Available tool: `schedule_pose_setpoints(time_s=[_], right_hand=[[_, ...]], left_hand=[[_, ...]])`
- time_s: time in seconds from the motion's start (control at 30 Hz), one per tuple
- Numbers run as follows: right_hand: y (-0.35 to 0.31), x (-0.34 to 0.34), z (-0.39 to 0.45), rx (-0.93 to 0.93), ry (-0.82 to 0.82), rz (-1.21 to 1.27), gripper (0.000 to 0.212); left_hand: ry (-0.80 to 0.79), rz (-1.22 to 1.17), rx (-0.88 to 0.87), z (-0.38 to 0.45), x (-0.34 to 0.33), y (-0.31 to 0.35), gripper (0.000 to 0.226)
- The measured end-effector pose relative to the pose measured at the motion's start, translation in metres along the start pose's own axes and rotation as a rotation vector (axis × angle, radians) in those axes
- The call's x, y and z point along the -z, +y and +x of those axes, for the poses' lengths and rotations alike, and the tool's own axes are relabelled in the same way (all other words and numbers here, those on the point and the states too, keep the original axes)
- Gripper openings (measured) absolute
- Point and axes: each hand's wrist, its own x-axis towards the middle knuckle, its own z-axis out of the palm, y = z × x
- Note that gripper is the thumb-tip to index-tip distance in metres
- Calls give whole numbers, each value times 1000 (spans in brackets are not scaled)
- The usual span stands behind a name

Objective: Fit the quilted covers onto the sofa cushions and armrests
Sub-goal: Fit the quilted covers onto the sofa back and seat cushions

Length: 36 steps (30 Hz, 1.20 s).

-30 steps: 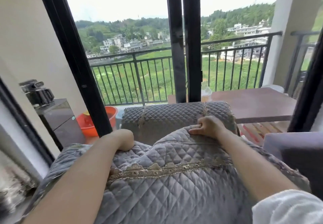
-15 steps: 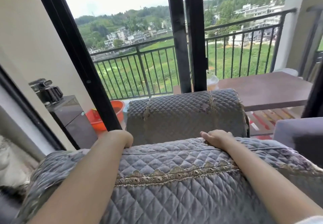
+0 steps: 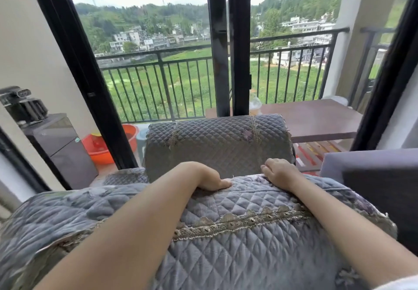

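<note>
A grey quilted cover (image 3: 237, 240) with a lace trim band lies over the sofa cushion in front of me and fills the lower view. Just beyond it stands the armrest (image 3: 217, 140), wrapped in a matching quilted cover. My left hand (image 3: 209, 176) sits at the cover's far edge near the middle. Its thumb lies on top and its fingers curl down over the edge, out of sight. My right hand (image 3: 279, 172) is a little to the right on the same edge, fingers curled over it into the gap before the armrest.
Black sliding-door frames (image 3: 226, 63) rise right behind the armrest, with a railed balcony beyond. A dark cabinet (image 3: 61, 147) and an orange basin (image 3: 101, 147) stand at the left. A brown table (image 3: 314, 118) is on the balcony, and an uncovered grey sofa part (image 3: 373, 176) is at the right.
My left hand has slid right along the cover's far edge toward the middle, closer to my right hand. The right hand stays on that edge.
</note>
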Motion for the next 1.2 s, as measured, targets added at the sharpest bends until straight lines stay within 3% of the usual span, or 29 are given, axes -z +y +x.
schedule_pose_setpoints(time_s=[0.13, 0.33, 0.5, 0.63, 0.73, 0.8, 0.87, 0.93, 1.07, 1.13, 1.2], right_hand=[[0, 9, -16, 126, -131, 1, 37], [35, -1, -36, -19, -54, -14, 42], [47, 6, -40, -4, -67, 125, 40], [86, 21, -43, -80, -37, -59, 39], [132, 13, -46, -199, -152, 9, 60], [154, 4, -47, -129, -179, 92, 78], [176, -3, -49, -34, -118, 128, 58], [174, -11, -54, 54, 66, 224, 42], [198, -23, -70, 90, 325, 488, 49], [206, -24, -68, 76, 260, 593, 49], [220, -17, -65, 134, 51, 682, 40]], left_hand=[[20, 7, -13, 6, 3, -12, 69], [91, 122, -53, 23, 13, -21, 63], [222, 111, -165, 22, 12, 0, 39], [224, 74, -237, 25, 4, 38, 43], [154, 81, -233, 36, -9, 85, 52], [163, 93, -123, 48, -13, 116, 53], [180, 75, -24, 63, -16, 152, 52], [276, 50, -10, 73, -17, 164, 48], [465, 83, 13, 88, -22, 204, 44], [513, 128, 15, 87, -23, 210, 47], [576, 168, 15, 85, -23, 213, 48]])
